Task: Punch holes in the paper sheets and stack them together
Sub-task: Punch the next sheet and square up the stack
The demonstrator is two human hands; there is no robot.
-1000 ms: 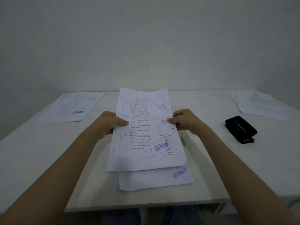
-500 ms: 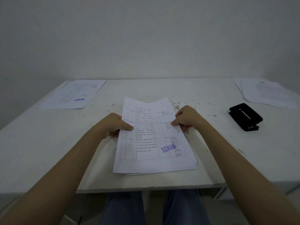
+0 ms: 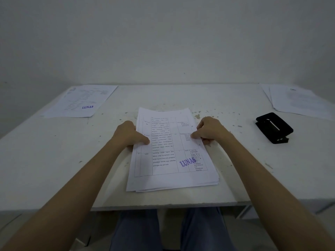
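Counted on 1 white table (image 3: 54, 160): 3 paper lots, 1 black hole punch (image 3: 273, 128), and 2 hands, left hand (image 3: 126, 135) and right hand (image 3: 210, 130), pinching the middle stack (image 3: 170, 153) by its edges.

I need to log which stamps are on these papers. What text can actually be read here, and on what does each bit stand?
"LUNAS": purple stamp on the top sheet of the stack between the hands.
"LUNAS": blue-purple stamp on the sheet at the far left of the table.
Printed table text on the top sheet: too small and blurred to read reliably.
Papers at the far right: print too faint to read.
Black hole punch: no readable marking.
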